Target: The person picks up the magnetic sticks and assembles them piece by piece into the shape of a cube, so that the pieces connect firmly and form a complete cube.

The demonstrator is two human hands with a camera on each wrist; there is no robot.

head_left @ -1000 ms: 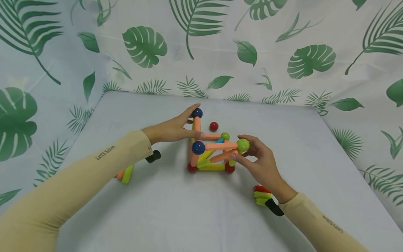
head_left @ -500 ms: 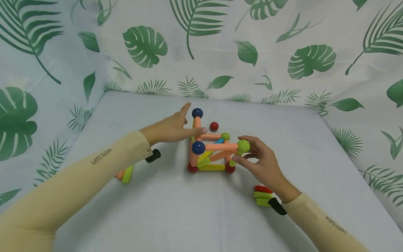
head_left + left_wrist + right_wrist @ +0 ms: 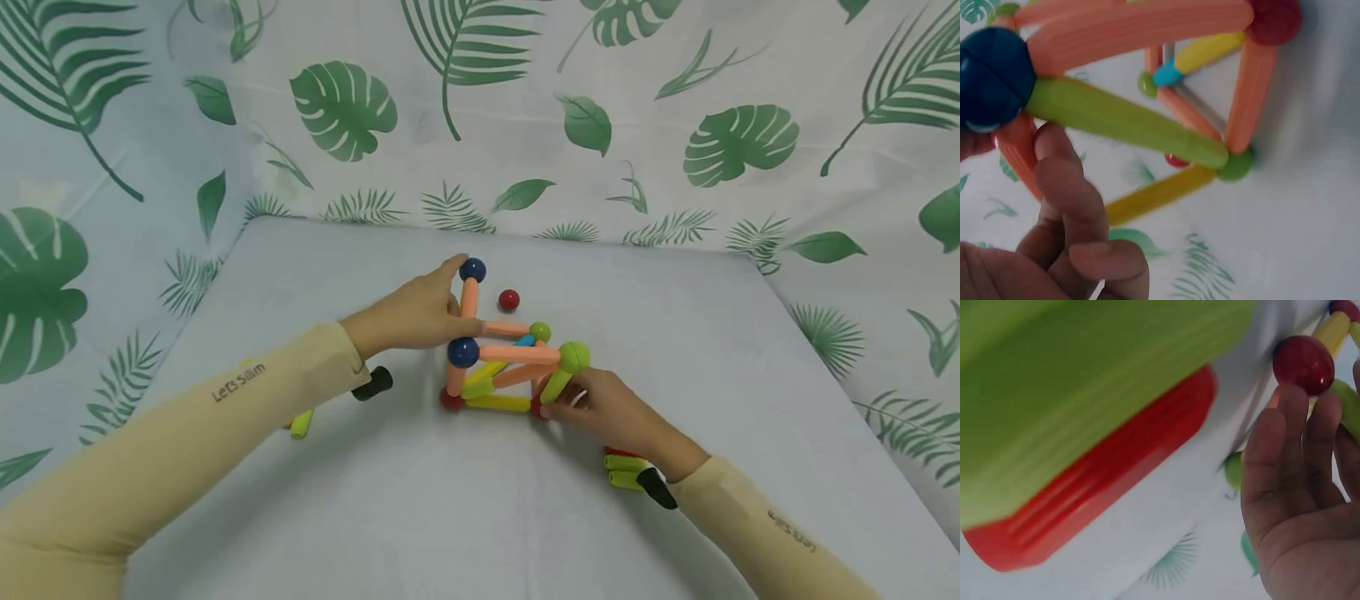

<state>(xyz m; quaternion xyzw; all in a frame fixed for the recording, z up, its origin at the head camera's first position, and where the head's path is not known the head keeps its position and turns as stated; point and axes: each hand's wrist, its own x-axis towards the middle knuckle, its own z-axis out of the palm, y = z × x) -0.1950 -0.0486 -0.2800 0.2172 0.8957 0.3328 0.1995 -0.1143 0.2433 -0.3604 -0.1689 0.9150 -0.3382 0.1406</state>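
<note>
Left hand (image 3: 408, 315) grips the frame's (image 3: 502, 367) rear orange rod (image 3: 469, 297); right hand (image 3: 607, 414), fingers straight, apparently touches its lower-right red ball (image 3: 1305, 364). A nudge could collapse it.

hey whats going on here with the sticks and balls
A person is working on a stick-and-ball frame on a table. The left hand holds the upright orange stick under a blue ball at the back. The right hand is low at the frame's front right corner, fingertips at a red ball. A loose red ball lies behind, and spare sticks lie by the right wrist.
</note>
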